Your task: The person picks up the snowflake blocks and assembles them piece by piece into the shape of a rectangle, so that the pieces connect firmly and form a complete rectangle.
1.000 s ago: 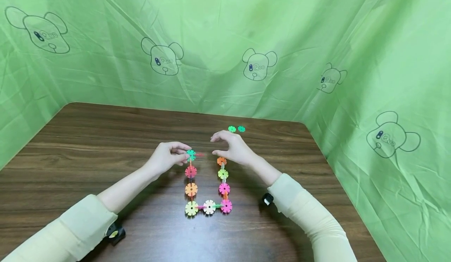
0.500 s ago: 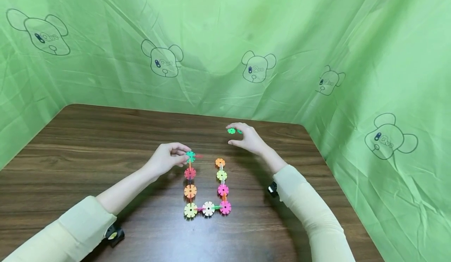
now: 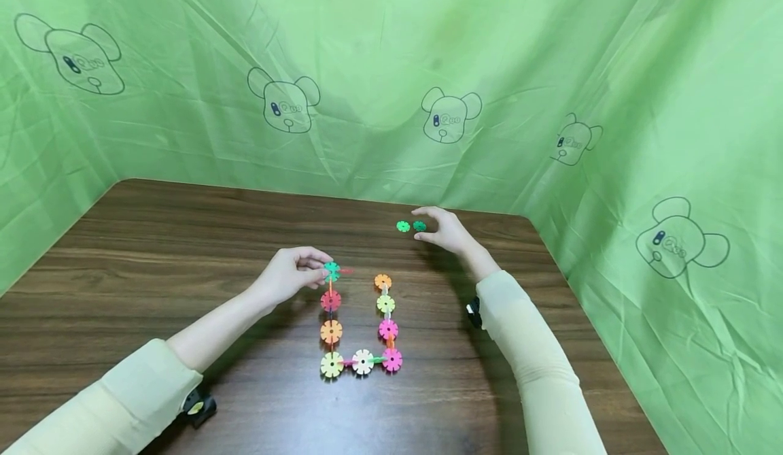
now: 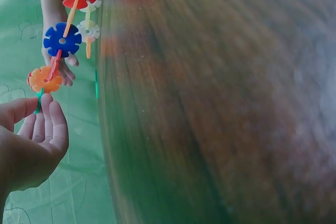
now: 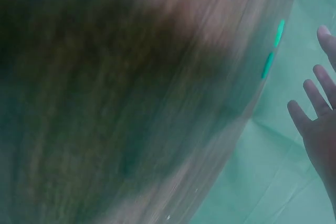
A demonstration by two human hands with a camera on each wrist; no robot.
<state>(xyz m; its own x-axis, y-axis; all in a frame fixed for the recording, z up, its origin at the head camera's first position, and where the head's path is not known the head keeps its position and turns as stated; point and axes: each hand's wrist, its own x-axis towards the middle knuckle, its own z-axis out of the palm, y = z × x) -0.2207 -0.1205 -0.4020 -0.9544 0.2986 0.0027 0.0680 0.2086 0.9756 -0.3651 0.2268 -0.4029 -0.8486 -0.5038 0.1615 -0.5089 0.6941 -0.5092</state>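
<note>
A U-shaped chain of slotted plastic snowflake discs stands on the table, its bottom row running through a white disc (image 3: 363, 362). At its left far end, my left hand (image 3: 284, 279) pinches a teal-green disc (image 3: 332, 271) between thumb and fingers; a red disc (image 3: 346, 271) juts rightward from it. The left wrist view shows that green disc (image 4: 39, 101) edge-on in the fingertips, joined to an orange disc (image 4: 45, 80). An orange disc (image 3: 383, 281) tops the right side. Fingers spread, my right hand (image 3: 451, 232) hovers beside a dark green disc (image 3: 419, 226), apparently holding nothing.
A lighter green disc (image 3: 403, 226) lies left of the dark green one, near the back of the wooden table (image 3: 214, 217). Green cloth (image 3: 367, 47) with bear-head outlines hangs around the table's back and sides.
My right hand has moved from above the chain's right far end, back and to the right, to the two loose green discs. My left hand keeps its hold on the teal-green disc.
</note>
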